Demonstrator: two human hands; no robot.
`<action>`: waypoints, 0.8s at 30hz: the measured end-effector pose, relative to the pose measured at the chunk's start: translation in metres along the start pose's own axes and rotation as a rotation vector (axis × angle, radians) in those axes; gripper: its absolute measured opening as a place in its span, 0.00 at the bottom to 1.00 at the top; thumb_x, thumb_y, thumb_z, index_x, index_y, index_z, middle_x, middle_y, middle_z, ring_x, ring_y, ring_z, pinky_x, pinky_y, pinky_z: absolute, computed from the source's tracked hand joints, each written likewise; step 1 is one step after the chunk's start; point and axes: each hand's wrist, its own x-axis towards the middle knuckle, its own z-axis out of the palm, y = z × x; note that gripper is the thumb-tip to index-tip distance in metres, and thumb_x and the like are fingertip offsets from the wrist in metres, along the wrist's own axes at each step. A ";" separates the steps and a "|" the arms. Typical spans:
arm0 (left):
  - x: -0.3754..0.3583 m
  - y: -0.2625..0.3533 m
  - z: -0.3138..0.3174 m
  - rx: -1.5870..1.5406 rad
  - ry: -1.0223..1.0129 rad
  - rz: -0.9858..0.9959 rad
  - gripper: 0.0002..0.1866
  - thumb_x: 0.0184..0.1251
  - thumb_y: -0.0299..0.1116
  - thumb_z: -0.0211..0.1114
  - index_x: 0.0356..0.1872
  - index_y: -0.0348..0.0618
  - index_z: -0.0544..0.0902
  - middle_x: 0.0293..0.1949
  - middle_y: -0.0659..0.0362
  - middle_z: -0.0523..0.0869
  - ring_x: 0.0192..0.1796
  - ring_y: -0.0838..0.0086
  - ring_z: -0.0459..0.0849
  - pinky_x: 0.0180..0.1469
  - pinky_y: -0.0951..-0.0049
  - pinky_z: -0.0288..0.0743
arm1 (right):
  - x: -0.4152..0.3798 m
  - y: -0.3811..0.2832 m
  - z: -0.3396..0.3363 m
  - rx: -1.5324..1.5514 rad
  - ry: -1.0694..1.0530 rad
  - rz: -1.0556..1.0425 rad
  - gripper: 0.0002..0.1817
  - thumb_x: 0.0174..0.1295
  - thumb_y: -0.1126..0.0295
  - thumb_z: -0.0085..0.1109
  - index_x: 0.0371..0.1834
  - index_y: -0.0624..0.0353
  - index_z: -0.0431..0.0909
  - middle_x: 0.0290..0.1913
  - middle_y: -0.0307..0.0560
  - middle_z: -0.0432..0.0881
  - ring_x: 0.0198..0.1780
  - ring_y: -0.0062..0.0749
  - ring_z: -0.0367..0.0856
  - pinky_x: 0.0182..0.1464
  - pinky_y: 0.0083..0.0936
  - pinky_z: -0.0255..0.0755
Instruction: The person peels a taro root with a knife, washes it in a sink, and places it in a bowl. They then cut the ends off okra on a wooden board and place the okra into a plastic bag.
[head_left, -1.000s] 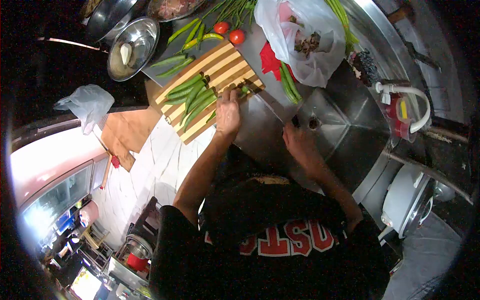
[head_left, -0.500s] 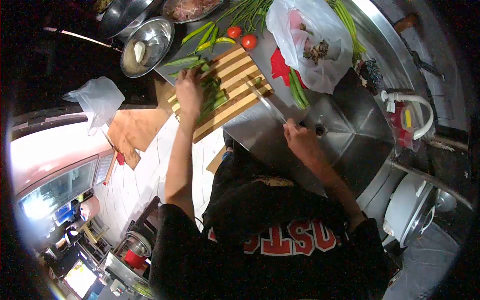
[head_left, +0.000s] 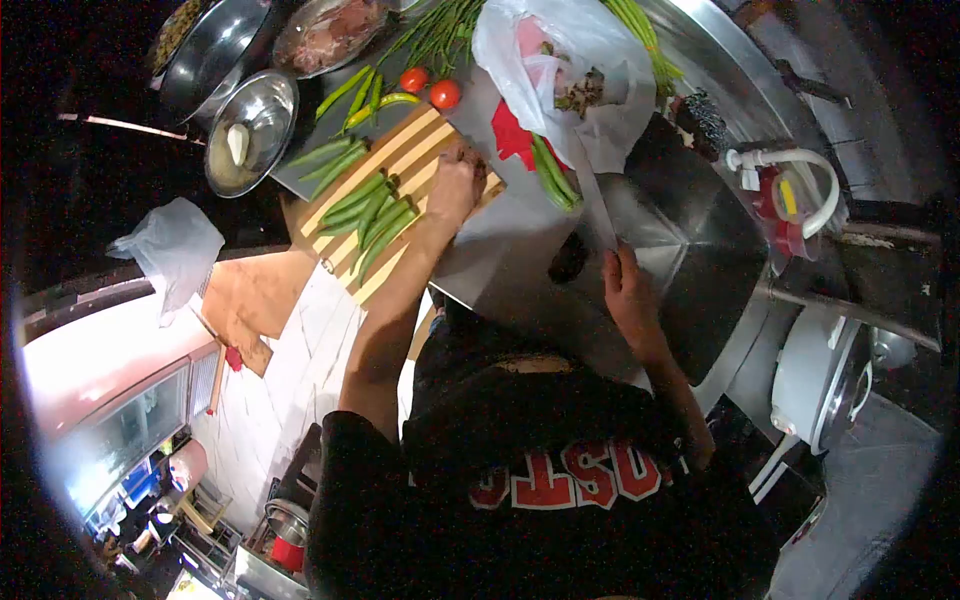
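Observation:
My left hand [head_left: 457, 182] is at the right end of a striped wooden cutting board [head_left: 405, 143], its fingers curled down. Whatever they may hold is hidden beneath them. Several long green pods [head_left: 370, 212], which look like okra, lie in a bunch on the board's left half. More pods [head_left: 330, 160] rest at its far-left edge. My right hand [head_left: 630, 285] grips a knife [head_left: 597, 200] by its handle, to the right of the board. The blade points away from me, over the sink side and close to a few loose green pods [head_left: 553, 172].
Two tomatoes [head_left: 445, 94] and several chili peppers [head_left: 360, 95] lie behind the board. A white plastic bag [head_left: 620, 60] stands at the back. Metal bowls [head_left: 283, 110] are at the back left. The steel sink [head_left: 690, 270] and a white faucet [head_left: 825, 175] are at the right.
My left hand has moved from the pods on the board's left to its right end. The knife has swung away from the board, its blade now pointing farther back. The view has shifted.

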 end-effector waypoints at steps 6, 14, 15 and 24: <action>0.081 0.079 -0.070 -0.453 0.400 -0.036 0.08 0.54 0.23 0.60 0.37 0.35 0.78 0.33 0.44 0.80 0.34 0.52 0.79 0.36 0.59 0.72 | -0.008 0.006 -0.022 0.009 0.119 0.126 0.11 0.65 0.67 0.49 0.40 0.65 0.70 0.24 0.63 0.75 0.27 0.57 0.77 0.23 0.39 0.66; 0.036 0.078 -0.011 -0.312 -0.064 -0.116 0.11 0.56 0.26 0.60 0.41 0.35 0.77 0.40 0.45 0.81 0.39 0.58 0.81 0.38 0.65 0.75 | -0.008 0.021 -0.032 -0.020 0.080 0.187 0.12 0.65 0.67 0.49 0.43 0.66 0.69 0.26 0.59 0.78 0.26 0.48 0.80 0.26 0.37 0.71; 0.023 0.076 0.008 -0.160 -0.150 0.067 0.12 0.56 0.27 0.57 0.42 0.37 0.77 0.42 0.48 0.80 0.44 0.60 0.80 0.44 0.65 0.74 | -0.008 0.021 -0.031 -0.021 0.071 0.220 0.11 0.64 0.68 0.49 0.43 0.66 0.69 0.27 0.59 0.78 0.27 0.47 0.80 0.27 0.36 0.71; 0.014 0.078 0.061 0.225 -0.102 0.623 0.13 0.57 0.32 0.49 0.41 0.40 0.75 0.43 0.50 0.74 0.50 0.64 0.75 0.62 0.52 0.58 | 0.000 0.006 -0.027 0.024 0.128 0.114 0.10 0.65 0.67 0.48 0.39 0.65 0.70 0.28 0.61 0.76 0.27 0.50 0.78 0.25 0.36 0.67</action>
